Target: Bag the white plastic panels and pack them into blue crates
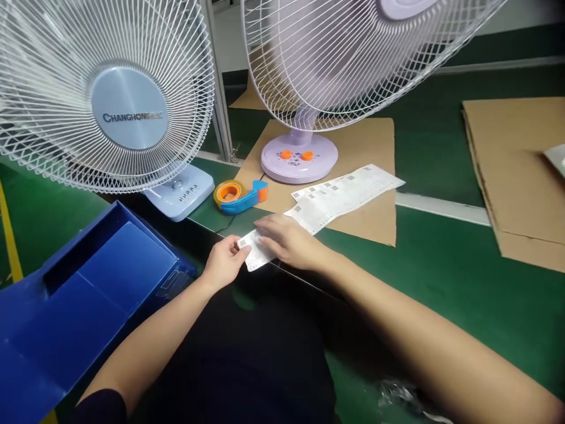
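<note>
A white strip of printed labels runs from the table's near edge back over a brown cardboard sheet. My left hand pinches the near left end of the strip between thumb and fingers. Over the same end lies my right hand, its fingers stretched across the paper with the thumb a little apart. A blue and orange tape dispenser sits just behind my hands. Farther back, a second printed strip lies partly alongside the first.
A blue fan stands at the left and a lilac fan on the cardboard sheet. An open blue box is at the lower left. More cardboard lies at the right on the green table.
</note>
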The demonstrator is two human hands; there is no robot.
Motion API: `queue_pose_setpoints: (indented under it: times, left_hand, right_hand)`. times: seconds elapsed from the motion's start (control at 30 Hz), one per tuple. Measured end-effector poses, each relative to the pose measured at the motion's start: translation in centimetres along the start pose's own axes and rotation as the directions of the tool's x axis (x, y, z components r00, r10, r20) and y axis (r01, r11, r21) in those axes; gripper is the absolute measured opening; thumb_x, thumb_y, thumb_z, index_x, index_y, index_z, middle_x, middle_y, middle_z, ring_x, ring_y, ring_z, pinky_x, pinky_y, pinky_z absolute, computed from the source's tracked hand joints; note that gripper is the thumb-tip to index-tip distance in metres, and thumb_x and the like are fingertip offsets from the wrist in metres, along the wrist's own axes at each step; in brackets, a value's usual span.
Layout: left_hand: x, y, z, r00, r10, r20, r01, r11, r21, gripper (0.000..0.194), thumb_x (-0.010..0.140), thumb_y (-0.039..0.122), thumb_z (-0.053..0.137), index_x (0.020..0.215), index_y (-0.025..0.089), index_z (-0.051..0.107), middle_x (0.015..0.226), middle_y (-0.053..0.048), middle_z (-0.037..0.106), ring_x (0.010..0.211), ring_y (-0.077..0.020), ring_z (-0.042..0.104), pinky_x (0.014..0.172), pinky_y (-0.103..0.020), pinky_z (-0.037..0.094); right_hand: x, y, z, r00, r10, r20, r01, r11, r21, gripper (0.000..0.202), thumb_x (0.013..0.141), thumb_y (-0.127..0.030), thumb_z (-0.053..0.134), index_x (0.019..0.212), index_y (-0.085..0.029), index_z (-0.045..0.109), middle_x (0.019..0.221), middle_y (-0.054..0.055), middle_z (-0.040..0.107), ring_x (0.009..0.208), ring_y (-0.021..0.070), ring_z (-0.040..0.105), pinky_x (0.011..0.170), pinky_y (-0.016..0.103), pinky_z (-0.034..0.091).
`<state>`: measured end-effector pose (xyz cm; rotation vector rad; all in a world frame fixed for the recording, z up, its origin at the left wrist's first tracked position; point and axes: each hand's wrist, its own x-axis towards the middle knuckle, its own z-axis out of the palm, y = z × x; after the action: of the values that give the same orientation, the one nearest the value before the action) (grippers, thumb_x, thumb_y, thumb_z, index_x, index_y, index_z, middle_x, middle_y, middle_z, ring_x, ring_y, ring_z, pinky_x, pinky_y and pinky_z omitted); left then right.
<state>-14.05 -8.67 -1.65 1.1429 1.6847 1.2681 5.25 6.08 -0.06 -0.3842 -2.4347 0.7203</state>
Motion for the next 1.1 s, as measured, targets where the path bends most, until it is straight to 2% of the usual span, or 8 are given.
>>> queue_pose_setpoints:
  times: [0.17,0.27,0.37,0.53,0.67,0.77,0.93,1.1]
  left_hand:
    - [2.3,2.8,-0.9,0.997,0.078,0.004,-0.078,0.995,0.054,0.027,0.092,0.045,0.083,0.098,0.019,0.076,0.081,-0.002,0.075,0.070,-0.0161,0.069,0.067,-0.027,0.055]
    - [2.6,3.8,-0.5,0.999,0.037,-0.030,-0.039,0.998,-0.041,0.036,0.087,0.050,0.087,0.097,0.018,0.075,0.082,-0.004,0.077,0.070,-0.0175,0.070,0.064,-0.027,0.056]
    - [2.2,4.1,0.4,0.997,-0.056,-0.047,0.048,0.986,-0.159,0.047,0.080,0.056,0.092,0.096,0.017,0.073,0.081,-0.005,0.077,0.067,-0.0189,0.071,0.061,-0.028,0.057]
    - [1.4,4.3,1.8,0.968,-0.241,-0.071,0.173,0.845,-0.506,0.039,0.087,0.043,0.086,0.112,0.017,0.071,0.111,-0.012,0.082,0.106,-0.0299,0.080,0.092,-0.042,0.065]
    - [1.5,4.5,2.4,0.952,-0.292,-0.095,0.150,0.713,-0.685,0.027,0.091,0.027,0.077,0.114,0.014,0.072,0.126,-0.017,0.080,0.128,-0.0333,0.073,0.106,-0.046,0.062]
    - [1.9,4.6,2.5,0.966,-0.232,-0.111,0.101,0.739,-0.666,0.028,0.089,0.028,0.082,0.111,0.014,0.073,0.121,-0.015,0.081,0.122,-0.0315,0.076,0.104,-0.043,0.062]
    - [3.4,4.7,1.8,0.998,-0.057,0.009,0.054,0.871,-0.488,0.047,0.077,0.049,0.098,0.102,0.018,0.073,0.092,-0.005,0.082,0.078,-0.0209,0.077,0.076,-0.033,0.063]
    - [5.9,5.3,1.6,0.995,0.080,0.067,-0.060,0.962,-0.266,0.053,0.079,0.055,0.096,0.110,0.016,0.078,0.084,-0.005,0.081,0.071,-0.0188,0.073,0.070,-0.030,0.059]
  right_hand:
    - [2.1,1.3,-0.8,1.000,0.000,0.014,0.000,1.000,-0.005,0.039,0.107,-0.043,0.060,0.135,-0.019,0.073,0.122,0.017,0.074,0.117,0.0375,0.065,0.107,0.062,0.053]
    - [1.9,1.4,-0.2,0.990,0.034,-0.140,-0.030,0.999,0.031,0.031,0.107,-0.039,0.059,0.124,-0.019,0.075,0.117,0.017,0.072,0.113,0.0359,0.064,0.103,0.058,0.055]
    - [1.2,0.5,0.3,0.955,0.038,-0.295,-0.030,0.999,0.031,0.033,0.106,-0.037,0.063,0.131,-0.020,0.072,0.128,0.018,0.068,0.121,0.0367,0.063,0.107,0.059,0.054]
    - [0.5,-0.9,-0.3,0.941,0.001,-0.338,0.020,0.998,0.060,0.039,0.107,-0.038,0.063,0.143,-0.022,0.066,0.134,0.016,0.067,0.125,0.0349,0.064,0.111,0.057,0.053]
    - [0.4,-0.5,-0.1,0.955,-0.034,-0.294,0.058,0.995,0.075,0.050,0.106,-0.039,0.064,0.154,-0.024,0.058,0.145,0.017,0.066,0.135,0.0364,0.061,0.117,0.061,0.049]
    - [0.4,0.1,0.3,0.963,-0.075,-0.258,0.091,0.994,0.053,0.058,0.104,-0.043,0.068,0.158,-0.025,0.055,0.146,0.017,0.066,0.139,0.0393,0.059,0.118,0.065,0.048]
    - [0.4,0.0,-0.1,0.950,-0.113,-0.291,0.133,0.990,0.048,0.062,0.102,-0.045,0.072,0.157,-0.023,0.053,0.144,0.018,0.066,0.135,0.0393,0.060,0.114,0.064,0.048]
    - [0.4,0.1,-1.0,0.939,0.096,-0.329,-0.044,0.986,0.163,0.029,0.099,-0.051,0.073,0.098,-0.023,0.069,0.090,0.007,0.067,0.088,0.0280,0.061,0.081,0.045,0.052]
